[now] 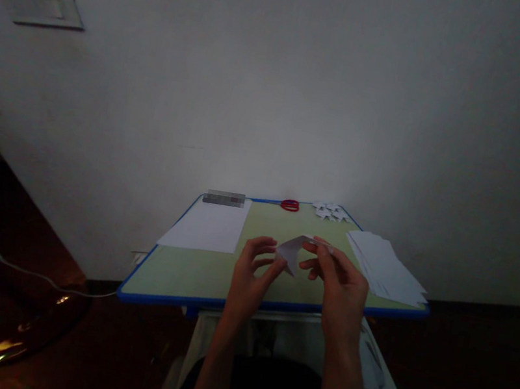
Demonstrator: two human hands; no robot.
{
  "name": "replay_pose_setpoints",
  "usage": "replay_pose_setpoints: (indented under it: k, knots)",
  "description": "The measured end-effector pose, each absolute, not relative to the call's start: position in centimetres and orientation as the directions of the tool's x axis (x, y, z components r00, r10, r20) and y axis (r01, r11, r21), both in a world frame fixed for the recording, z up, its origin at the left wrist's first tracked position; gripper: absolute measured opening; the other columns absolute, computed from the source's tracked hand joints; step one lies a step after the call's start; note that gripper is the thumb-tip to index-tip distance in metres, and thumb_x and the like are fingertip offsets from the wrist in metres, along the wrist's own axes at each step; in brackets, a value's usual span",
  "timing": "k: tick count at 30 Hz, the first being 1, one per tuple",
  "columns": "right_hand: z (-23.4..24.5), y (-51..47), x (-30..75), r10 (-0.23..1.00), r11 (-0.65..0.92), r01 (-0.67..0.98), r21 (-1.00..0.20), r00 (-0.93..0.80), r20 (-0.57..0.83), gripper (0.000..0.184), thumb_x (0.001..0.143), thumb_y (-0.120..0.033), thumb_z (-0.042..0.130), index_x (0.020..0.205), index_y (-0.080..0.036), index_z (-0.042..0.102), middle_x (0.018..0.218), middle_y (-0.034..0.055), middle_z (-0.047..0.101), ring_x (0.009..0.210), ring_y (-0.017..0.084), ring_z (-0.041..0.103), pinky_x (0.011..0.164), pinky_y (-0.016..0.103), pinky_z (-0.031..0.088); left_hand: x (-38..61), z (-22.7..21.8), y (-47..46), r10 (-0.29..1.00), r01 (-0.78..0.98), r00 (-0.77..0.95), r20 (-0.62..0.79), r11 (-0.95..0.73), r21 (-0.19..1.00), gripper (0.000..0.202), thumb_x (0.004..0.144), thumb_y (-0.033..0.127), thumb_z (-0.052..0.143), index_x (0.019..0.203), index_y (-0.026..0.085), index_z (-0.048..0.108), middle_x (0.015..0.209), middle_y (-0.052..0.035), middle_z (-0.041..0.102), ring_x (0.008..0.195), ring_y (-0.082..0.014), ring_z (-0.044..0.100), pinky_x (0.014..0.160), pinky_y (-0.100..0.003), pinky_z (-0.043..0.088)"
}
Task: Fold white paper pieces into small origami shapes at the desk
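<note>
Over the pale-green, blue-edged tabletop, left hand and right hand pinch folded white paper, red-handled scissors lying far, a flat white sheet left, fanned white sheets right.

Pale wall fills 12 o'clock. Switch plate on it, 10 o'clock of view. Desk: greenish top, blue rim, near the wall. 1 pair of scissors, red handles, at desk's 12 o'clock, blades toward 9. 1 pixelated dark bar, desk's 11 o'clock, unreadable. White cable and shiny rounded object, gold highlights, both view's 8 o'clock. Dark reddish floor at 7 o'clock.
</note>
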State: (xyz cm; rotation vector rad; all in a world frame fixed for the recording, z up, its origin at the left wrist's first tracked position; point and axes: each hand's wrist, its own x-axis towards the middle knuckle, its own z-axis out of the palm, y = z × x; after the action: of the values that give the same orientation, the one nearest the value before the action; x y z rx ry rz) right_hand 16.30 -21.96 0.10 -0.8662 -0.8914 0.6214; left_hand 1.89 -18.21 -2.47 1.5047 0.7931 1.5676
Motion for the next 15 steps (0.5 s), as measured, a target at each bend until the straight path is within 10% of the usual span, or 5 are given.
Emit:
replay_pose_setpoints:
  k: [9,15]
  knots:
    - [0.3,-22.2,16.0,0.759,0.495,-0.102,-0.863,0.534,0.372,0.031,0.092,-0.045,0.071,0.107,-0.021,0.081,0.104,0.0102,0.082,0.063,0.013,0.069,0.056,0.026,0.048,3.5,-2.8,-18.1,0.912,0.040,-0.093,0.399,-0.397,0.917,0.031,0.093,0.041,0.067,0.112,0.017,0.066,0.105,-0.0121,0.075,0.097,-0.0235,0.072,0.084,-0.037,0.059]
    - [0.4,-22.1,15.9,0.782,0.503,-0.222,-0.836,0.530,0.330,0.031,0.090,-0.045,0.074,0.106,-0.021,0.082,0.110,0.0113,0.081,0.061,0.011,0.067,0.055,0.026,0.045,2.9,-3.0,-18.3,0.897,0.010,0.081,0.434,-0.436,0.900,0.058,0.092,0.040,0.070,0.145,0.023,0.053,0.149,-0.0171,0.057,0.127,-0.0302,0.062,0.092,-0.042,0.059]
